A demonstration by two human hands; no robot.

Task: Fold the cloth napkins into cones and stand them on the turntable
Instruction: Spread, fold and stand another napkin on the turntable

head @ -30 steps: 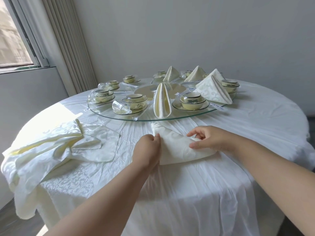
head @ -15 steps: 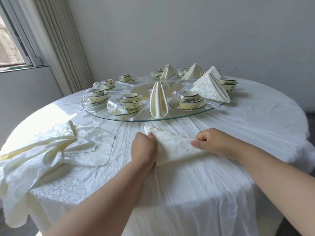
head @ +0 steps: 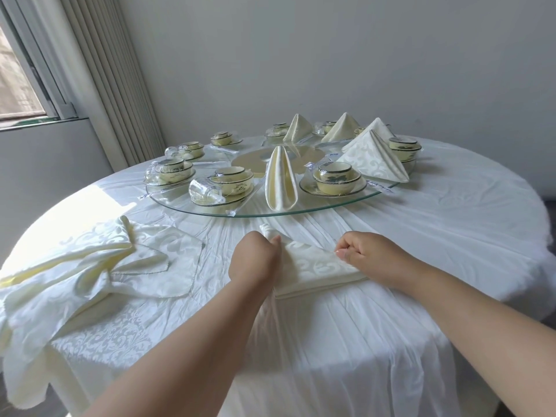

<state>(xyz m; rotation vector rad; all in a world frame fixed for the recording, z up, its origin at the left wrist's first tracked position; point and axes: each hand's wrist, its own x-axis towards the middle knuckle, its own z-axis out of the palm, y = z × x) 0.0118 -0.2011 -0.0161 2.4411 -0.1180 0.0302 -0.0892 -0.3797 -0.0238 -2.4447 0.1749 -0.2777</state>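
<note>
My left hand (head: 255,263) fingers curled, gripping folded napkin (head: 316,267) at its 9 o'clock edge | my right hand (head: 368,252) pinching its 3 o'clock edge | napkin flat on tablecloth (head: 436,236), at 6 o'clock of glass turntable (head: 346,206) | cone napkin (head: 280,179) stands at turntable's 6 o'clock | wrapper labels (head: 379,185) unreadable

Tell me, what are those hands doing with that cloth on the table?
A person is folding a cloth napkin on the white tablecloth, just in front of the glass turntable. The left hand grips the napkin's left end, and the right hand pinches its right edge. Five folded napkins already stand on the turntable among bowl sets; the nearest folded napkin is by the front rim. A pile of unfolded napkins lies to the left.
</note>
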